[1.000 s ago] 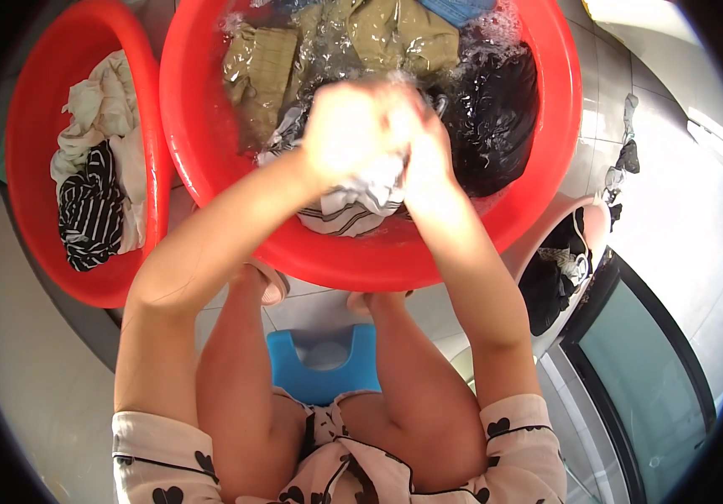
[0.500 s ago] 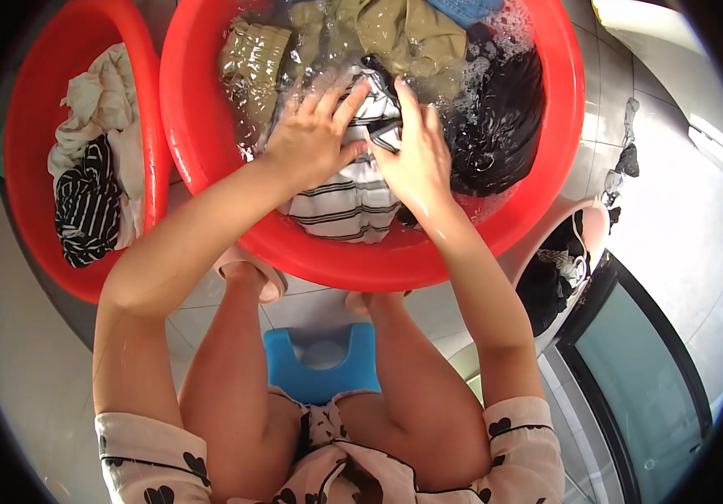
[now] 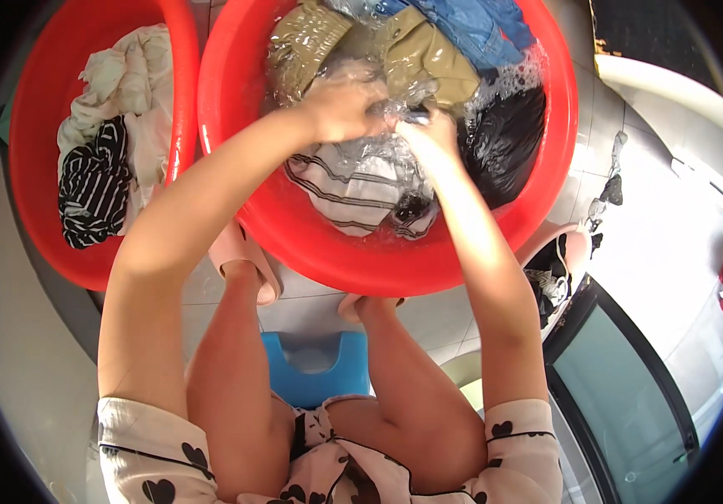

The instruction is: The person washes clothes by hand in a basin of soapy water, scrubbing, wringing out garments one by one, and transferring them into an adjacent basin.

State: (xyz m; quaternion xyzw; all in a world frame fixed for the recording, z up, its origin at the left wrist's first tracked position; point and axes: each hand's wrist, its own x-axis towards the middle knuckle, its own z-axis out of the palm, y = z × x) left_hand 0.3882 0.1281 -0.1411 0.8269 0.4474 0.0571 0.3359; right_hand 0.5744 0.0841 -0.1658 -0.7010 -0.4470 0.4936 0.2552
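A white garment with black stripes (image 3: 349,189) lies in the water of a large red basin (image 3: 361,267), its near part spread toward the basin's front wall. My left hand (image 3: 346,109) is closed on the far part of this garment, knuckles bent, with water splashing about the fingers. Close beside it, my right hand (image 3: 430,139) also grips the garment; its fingertips are partly hidden by the splash. Wet khaki clothing (image 3: 429,63) lies just beyond my hands. Black clothing (image 3: 508,143) floats to the right of my right hand.
Blue denim-like cloth (image 3: 483,29) lies at the basin's far side. A second red basin (image 3: 38,210) at left holds white clothes (image 3: 130,76) and a black striped piece (image 3: 93,189). A pink tub (image 3: 578,252) with dark clothes stands right. Below me is a blue stool (image 3: 315,382).
My hands went from lying spread on the striped garment to closing on it, amid splashing water. The garment's near part has shifted and wrinkled. The whole view has moved slightly.
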